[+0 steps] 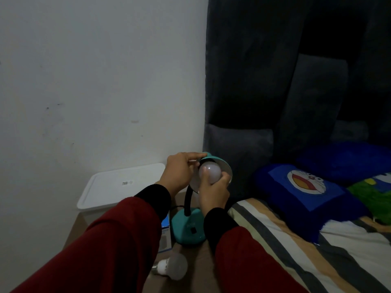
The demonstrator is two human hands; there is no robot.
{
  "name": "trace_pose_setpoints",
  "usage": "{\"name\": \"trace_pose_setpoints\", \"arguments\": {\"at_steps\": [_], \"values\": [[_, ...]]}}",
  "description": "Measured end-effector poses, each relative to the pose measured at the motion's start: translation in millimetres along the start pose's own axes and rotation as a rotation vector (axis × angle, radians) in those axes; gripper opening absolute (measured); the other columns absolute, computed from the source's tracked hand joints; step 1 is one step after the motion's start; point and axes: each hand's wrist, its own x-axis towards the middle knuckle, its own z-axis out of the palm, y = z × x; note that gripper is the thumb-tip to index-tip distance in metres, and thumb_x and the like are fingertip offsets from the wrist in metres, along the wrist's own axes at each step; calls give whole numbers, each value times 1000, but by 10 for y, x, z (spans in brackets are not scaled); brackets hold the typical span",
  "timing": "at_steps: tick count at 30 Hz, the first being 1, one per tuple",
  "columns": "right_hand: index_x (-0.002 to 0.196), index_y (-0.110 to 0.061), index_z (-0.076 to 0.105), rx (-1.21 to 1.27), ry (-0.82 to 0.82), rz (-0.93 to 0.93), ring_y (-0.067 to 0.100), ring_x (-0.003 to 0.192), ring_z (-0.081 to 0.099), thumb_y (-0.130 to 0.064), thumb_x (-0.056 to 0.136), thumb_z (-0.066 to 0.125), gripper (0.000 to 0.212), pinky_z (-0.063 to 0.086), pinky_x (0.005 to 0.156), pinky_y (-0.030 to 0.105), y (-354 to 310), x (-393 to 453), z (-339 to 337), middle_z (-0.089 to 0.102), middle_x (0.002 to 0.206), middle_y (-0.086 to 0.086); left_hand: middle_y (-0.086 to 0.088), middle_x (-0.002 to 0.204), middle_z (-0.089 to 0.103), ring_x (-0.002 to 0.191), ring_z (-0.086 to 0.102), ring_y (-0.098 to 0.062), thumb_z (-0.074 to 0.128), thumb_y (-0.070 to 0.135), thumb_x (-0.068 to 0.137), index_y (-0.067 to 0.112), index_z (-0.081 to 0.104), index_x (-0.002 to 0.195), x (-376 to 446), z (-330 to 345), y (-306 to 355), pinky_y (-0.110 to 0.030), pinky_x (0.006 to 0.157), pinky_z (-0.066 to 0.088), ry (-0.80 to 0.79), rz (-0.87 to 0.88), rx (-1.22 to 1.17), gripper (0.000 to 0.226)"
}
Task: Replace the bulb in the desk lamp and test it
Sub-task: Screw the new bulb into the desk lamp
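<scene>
A teal desk lamp stands on the brown bedside surface, its base (pixel 188 229) low in the middle and a black gooseneck rising to the shade (pixel 222 163). My left hand (pixel 179 170) grips the shade's rim from the left. My right hand (pixel 213 191) is closed around a white bulb (pixel 210 169) that sits in the mouth of the shade; the socket is hidden. The bulb is unlit. A second white bulb (pixel 171 266) lies on its side on the surface in front of the lamp base.
A blue and white bulb box (pixel 165 231) stands left of the lamp base. A white lidded bin (pixel 118 185) sits behind, against the wall. A bed with striped sheet (pixel 296 250) and blue pillows (pixel 304 193) fills the right side; dark headboard behind.
</scene>
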Motion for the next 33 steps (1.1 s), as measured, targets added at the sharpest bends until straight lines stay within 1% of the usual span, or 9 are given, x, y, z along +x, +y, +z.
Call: {"name": "trace_pose_setpoints", "arguments": {"at_steps": [4,8,12,15,17,19,24,28,33], "values": [[138,-23,34,-41,9,-127,28,123,50,-26,84,67,64,46,94,33,13,-14,5,43,141,12,-5,125,66,112,57,-7,52,-1,92,15,66,121,2,0,11,7,84,24,-4,2,-8,35],[139,-20,30,-10,15,-5,30,114,57,-38,88,59,61,47,84,29,6,6,2,50,135,16,-6,126,66,102,53,0,52,-2,92,14,65,121,11,4,8,16,76,25,-14,-12,-21,35],[140,-24,32,-68,3,-123,29,128,44,-18,82,69,70,45,98,34,-2,-20,14,33,146,13,-6,127,65,106,56,-4,52,0,93,13,64,122,25,7,6,11,79,21,-18,-25,-30,34],[139,-25,34,-48,-16,-88,28,122,52,-27,86,65,62,48,94,32,23,-6,9,45,141,13,-6,127,65,114,58,-12,52,0,93,14,65,122,32,7,4,10,81,20,-15,-33,-35,34],[143,-25,26,-44,-22,-79,27,127,48,-31,85,66,71,46,97,33,18,-6,-1,39,145,13,-6,125,66,111,58,-8,53,-2,92,12,65,121,31,-2,3,9,81,24,-11,-36,-36,34],[145,-27,24,-95,-39,-131,27,135,38,-21,83,69,77,42,104,36,23,-12,2,27,151,13,-7,124,67,111,59,-9,52,-5,91,11,66,119,31,0,3,6,84,28,-5,-26,-41,35],[138,-27,36,-102,-32,-131,28,123,52,-23,87,65,59,47,99,36,66,5,-9,49,138,14,-8,125,66,108,60,-9,52,-4,92,12,66,120,35,13,8,13,79,26,-7,-35,-37,35],[143,-25,31,-137,-39,-153,27,130,45,-24,86,66,67,42,103,35,61,34,-42,41,145,11,-7,124,67,95,55,-1,52,-5,91,12,66,119,50,11,4,20,65,28,-7,-29,-20,36],[147,-19,27,-167,-87,-101,28,131,45,-28,88,63,70,39,105,33,65,52,-68,44,145,14,-7,125,66,96,55,0,51,-5,92,13,66,120,30,5,21,19,65,29,-15,-35,-4,36]]}}
